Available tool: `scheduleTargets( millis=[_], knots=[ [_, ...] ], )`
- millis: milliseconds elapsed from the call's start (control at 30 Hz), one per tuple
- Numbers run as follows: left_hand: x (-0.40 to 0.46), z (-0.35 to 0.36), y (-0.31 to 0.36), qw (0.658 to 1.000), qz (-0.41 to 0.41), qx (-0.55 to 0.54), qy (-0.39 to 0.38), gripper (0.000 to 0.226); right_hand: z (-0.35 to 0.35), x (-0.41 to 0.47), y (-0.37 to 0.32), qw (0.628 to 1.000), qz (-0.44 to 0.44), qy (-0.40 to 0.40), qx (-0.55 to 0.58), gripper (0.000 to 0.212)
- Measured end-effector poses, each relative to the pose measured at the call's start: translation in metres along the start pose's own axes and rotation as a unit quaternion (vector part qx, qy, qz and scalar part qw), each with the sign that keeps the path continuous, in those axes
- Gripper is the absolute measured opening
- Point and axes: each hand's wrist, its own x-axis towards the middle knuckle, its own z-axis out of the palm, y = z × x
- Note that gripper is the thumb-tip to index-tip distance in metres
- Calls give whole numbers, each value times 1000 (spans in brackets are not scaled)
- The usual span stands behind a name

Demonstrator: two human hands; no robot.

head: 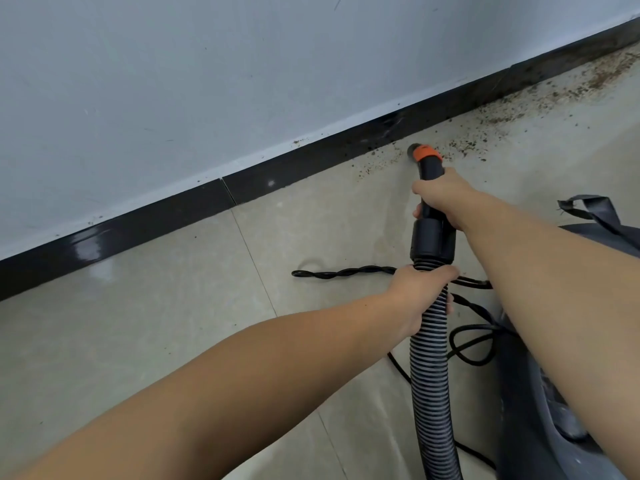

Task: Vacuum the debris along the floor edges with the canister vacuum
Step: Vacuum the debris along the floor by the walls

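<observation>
Item: vacuum nozzle [423, 154], orange-collared, mouth set at the floor edge just beside the dark skirting [311, 164]; its rigid black tube is wrapped by the right hand [441, 199], the ribbed hose [431, 358] behind it by the left hand [420, 292]. The long axis is directed from the hands toward the wall. Debris [519, 105] is strewn rightward along the skirting, the right hand being nearer.

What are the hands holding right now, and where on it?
Both grip the vacuum: the right hand is wrapped round the black nozzle tube behind its orange collar, and the left hand round the ribbed hose just below the cuff.
</observation>
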Motion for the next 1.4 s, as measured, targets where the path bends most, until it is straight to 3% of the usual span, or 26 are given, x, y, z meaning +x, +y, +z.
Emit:
scheduleTargets(
  millis=[433, 833, 1400],
  knots=[
    [-25, -13, -23, 999, 1, -6, 34, 21, 25, -33, 8, 1000, -13, -25, -12, 39],
    [-63, -40, -40, 997, 8, -10, 71, 18, 66, -74, 2, 993, -35, -109, -19, 38],
    [2, -17, 20, 998, 21, 58, 24, 22, 11, 8, -13, 999, -4, -27, 24, 41]
  ],
)
